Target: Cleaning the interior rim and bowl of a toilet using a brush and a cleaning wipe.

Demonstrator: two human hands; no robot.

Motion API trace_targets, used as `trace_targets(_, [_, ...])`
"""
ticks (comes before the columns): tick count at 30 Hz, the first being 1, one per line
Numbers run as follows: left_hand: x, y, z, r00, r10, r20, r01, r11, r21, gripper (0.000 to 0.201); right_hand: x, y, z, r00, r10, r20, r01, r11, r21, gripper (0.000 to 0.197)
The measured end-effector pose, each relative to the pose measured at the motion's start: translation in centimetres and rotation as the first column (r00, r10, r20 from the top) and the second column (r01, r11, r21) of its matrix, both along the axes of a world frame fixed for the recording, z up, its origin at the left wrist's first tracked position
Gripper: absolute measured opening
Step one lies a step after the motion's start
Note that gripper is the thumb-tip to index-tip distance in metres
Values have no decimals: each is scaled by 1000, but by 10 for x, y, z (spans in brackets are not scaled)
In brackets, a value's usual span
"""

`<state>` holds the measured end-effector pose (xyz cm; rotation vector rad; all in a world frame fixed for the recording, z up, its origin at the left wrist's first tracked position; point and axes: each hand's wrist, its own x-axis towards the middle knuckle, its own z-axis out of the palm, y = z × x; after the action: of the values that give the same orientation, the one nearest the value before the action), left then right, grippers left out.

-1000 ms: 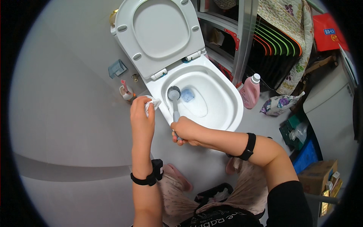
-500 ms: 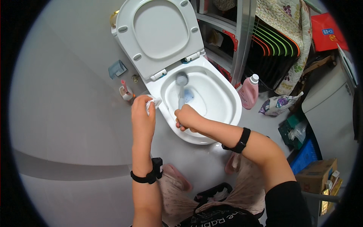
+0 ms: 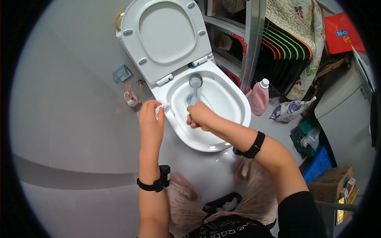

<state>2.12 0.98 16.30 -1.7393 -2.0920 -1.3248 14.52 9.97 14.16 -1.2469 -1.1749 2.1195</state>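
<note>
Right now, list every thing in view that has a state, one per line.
Toilet lid: raised.
Toilet brush: head inside toilet bowl, at the back wall.
Right hand: gripping the brush handle.
Left hand: holding a crumpled white tissue.
Pink bottle: upright, capped.

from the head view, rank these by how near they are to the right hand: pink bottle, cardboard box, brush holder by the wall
1. Brush holder, left of the toilet bowl, past the left hand.
2. Pink bottle, right of the bowl; nearly as close to the right hand.
3. Cardboard box, far lower right.
</note>
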Motion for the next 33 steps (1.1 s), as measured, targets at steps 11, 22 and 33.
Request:
trace_targets(11, [-1, -2, 2, 1000, -1, -13, 1, 1000, 5, 11, 0, 10, 3, 997, -30, -76, 27, 999, -38, 16])
trace_targets(22, [-3, -1, -1, 1000, 1, -8, -1, 1000, -4, 12, 11, -5, 11, 782, 473, 405, -551, 829, 96, 26])
trace_targets(33, [-1, 5, 1, 1000, 13, 10, -13, 1000, -11, 9, -3, -1, 4, 980, 197, -2, -197, 980, 15, 26])
